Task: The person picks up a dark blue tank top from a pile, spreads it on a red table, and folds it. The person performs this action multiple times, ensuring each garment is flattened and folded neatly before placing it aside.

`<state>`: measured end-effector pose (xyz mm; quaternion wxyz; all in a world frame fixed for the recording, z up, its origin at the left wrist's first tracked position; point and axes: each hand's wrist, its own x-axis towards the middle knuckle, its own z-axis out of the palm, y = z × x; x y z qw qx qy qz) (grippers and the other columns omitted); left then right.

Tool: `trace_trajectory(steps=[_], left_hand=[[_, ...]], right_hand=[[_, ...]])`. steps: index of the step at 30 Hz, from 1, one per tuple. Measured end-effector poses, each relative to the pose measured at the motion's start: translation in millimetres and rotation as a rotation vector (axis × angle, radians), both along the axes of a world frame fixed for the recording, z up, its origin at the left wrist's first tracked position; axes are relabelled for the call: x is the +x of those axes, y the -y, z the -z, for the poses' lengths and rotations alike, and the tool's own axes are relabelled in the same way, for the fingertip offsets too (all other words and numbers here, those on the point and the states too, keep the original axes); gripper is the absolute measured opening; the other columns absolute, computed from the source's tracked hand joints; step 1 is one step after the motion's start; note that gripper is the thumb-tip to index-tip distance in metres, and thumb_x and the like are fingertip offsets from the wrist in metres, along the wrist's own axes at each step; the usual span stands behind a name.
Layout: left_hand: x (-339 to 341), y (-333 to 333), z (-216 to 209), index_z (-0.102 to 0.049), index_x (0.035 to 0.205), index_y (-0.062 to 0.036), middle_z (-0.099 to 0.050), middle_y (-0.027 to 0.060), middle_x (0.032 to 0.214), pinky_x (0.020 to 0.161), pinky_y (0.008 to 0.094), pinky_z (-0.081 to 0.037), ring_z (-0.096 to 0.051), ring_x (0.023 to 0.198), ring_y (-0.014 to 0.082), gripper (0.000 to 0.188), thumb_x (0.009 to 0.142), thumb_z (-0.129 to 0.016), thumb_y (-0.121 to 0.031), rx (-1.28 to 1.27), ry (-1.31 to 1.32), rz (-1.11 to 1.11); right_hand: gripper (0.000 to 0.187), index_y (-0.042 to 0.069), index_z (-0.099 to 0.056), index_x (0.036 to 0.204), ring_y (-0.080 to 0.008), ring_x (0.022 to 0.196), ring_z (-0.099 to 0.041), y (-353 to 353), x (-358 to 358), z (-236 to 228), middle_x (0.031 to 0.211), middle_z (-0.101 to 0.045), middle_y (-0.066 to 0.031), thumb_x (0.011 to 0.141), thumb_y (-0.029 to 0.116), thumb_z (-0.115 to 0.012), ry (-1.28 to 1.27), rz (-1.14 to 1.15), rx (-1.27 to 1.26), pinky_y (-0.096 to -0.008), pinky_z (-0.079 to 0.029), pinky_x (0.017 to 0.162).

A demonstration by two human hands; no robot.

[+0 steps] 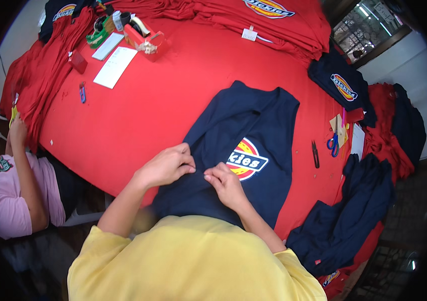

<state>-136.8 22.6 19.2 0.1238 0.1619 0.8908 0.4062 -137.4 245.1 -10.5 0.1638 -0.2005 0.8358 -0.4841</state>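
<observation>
A dark navy sweatshirt (271,125) with a colourful printed patch lies on the red-covered table in front of me, one sleeve (218,118) folded across its body. Above its left part, my left hand (170,164) is closed, thumb and fingers pinched together. Close to its right, beside the patch (246,168), my right hand (226,184) is pinched too, partly covering the print. A small gap separates the two sets of fingertips. Whatever sits between them, cloth or thread, is too small to make out.
Thread snips (315,154) and blue-handled scissors (333,144) lie to the right, near a crumpled navy garment (341,215). Red garments (278,30) are piled at the back. A tape dispenser (143,37) and papers (115,67) stand far left. Another person (18,195) works at left.
</observation>
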Motion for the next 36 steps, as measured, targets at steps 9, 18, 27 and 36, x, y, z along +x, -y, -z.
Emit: trace_trajectory(steps=[9,18,27,36], left_hand=[[-46,-28,-3,-0.070,0.098,-0.0065,-0.062,0.0077,0.103,0.083,0.0386,-0.050,-0.062,0.093,0.0278,0.020,0.081,-0.070,-0.016,0.003,-0.320,-0.218],[-148,-57,38,-0.067,0.096,-0.0056,-0.062,0.0101,0.106,0.085,0.0401,-0.049,-0.060,0.098,0.0297,0.016,0.082,-0.069,-0.012,-0.058,-0.340,-0.274],[-144,-35,9,-0.068,0.094,0.0015,-0.070,0.0133,0.079,0.069,0.0323,-0.054,-0.070,0.071,0.0201,0.015,0.090,-0.061,-0.011,0.175,-0.092,-0.390],[-171,48,21,-0.060,0.087,0.0019,-0.065,0.0125,0.069,0.057,0.0330,-0.052,-0.067,0.062,0.0171,0.024,0.096,-0.057,-0.021,0.093,-0.429,-0.872]], right_hand=[[0.020,0.003,-0.068,0.096,-0.0277,0.096,-0.062,-98,-36,-3,0.098,-0.062,-0.0136,0.095,0.015,-0.052,-0.184,0.483,-0.025,-0.0352,-0.048,0.085],[0.028,0.015,-0.064,0.118,-0.0299,0.105,-0.050,-242,-101,34,0.110,-0.055,-0.0083,0.092,0.025,-0.061,-0.601,0.996,0.948,-0.0473,-0.039,0.087],[0.026,0.005,-0.060,0.112,-0.0334,0.104,-0.051,-249,-106,50,0.106,-0.056,-0.0131,0.091,0.020,-0.061,-0.635,0.972,0.750,-0.0481,-0.039,0.087],[0.027,0.004,-0.062,0.101,-0.0321,0.098,-0.053,-227,-94,34,0.100,-0.057,-0.0136,0.089,0.028,-0.064,-0.773,0.958,0.738,-0.0446,-0.041,0.084]])
